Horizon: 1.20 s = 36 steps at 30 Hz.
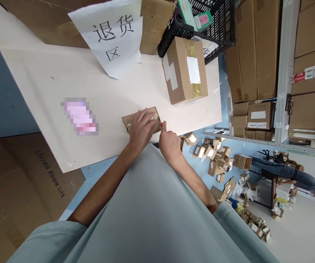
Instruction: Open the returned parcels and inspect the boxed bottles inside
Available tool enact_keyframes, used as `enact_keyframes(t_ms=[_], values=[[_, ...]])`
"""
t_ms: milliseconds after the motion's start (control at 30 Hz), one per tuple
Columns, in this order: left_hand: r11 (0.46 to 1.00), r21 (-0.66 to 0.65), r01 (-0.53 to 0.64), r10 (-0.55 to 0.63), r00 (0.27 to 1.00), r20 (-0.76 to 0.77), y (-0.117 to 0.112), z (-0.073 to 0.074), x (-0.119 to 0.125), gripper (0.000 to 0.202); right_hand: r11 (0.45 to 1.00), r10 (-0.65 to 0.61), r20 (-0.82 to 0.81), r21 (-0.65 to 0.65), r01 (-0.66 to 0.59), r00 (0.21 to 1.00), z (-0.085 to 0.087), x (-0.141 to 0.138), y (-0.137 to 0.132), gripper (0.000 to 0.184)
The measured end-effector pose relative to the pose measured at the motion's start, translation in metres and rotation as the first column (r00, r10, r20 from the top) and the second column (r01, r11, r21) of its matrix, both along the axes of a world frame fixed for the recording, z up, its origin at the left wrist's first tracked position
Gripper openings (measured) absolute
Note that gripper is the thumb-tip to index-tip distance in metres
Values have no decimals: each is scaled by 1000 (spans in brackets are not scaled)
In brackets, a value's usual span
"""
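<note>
A small flat cardboard box [154,111] with shiny tape lies near the front edge of the white table. My left hand [141,128] holds it against the tabletop, fingers draped across its upper face and covering much of it. Close by the box's right end, my right hand [170,142] is closed in a fist around a small tool with a red tip [161,124]. The rest of that tool is hidden in the fist, so its kind cannot be made out.
A taped, labelled carton [181,78] stands behind the hands, beside a black plastic crate [223,29]. A paper sign [116,47] leans on larger boxes. A blurred pink item [79,115] lies on the left. Floor parcels [215,153] and a person [291,173] are at right.
</note>
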<state>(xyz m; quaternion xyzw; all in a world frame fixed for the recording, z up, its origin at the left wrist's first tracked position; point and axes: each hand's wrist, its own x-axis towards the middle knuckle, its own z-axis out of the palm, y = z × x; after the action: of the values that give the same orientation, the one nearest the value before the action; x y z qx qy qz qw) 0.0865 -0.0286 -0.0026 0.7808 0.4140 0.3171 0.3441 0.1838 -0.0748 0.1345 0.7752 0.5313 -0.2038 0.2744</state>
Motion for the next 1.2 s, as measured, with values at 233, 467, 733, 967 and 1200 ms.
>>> enact_keyframes(t_ms=[233, 467, 733, 967, 1200], values=[[998, -20, 60, -60, 998, -6, -3, 3, -1, 31, 997, -73, 5, -38, 73, 997, 1, -3, -6, 66], [998, -19, 57, -57, 998, 6, -1, 3, 0, 30, 993, -115, -30, -26, 115, 993, 1, -3, -8, 67], [997, -47, 67, -68, 998, -19, -2, 2, -1, 24, 993, -118, -79, -28, 116, 990, 4, 2, -17, 68], [998, 5, 61, -60, 997, -45, -4, 1, -2, 23, 992, -110, -123, -70, 102, 986, 2, 13, -29, 71], [1000, 14, 27, -26, 998, -60, -9, 1, -1, 24, 994, -83, -183, -88, 67, 980, 11, 41, -35, 65]])
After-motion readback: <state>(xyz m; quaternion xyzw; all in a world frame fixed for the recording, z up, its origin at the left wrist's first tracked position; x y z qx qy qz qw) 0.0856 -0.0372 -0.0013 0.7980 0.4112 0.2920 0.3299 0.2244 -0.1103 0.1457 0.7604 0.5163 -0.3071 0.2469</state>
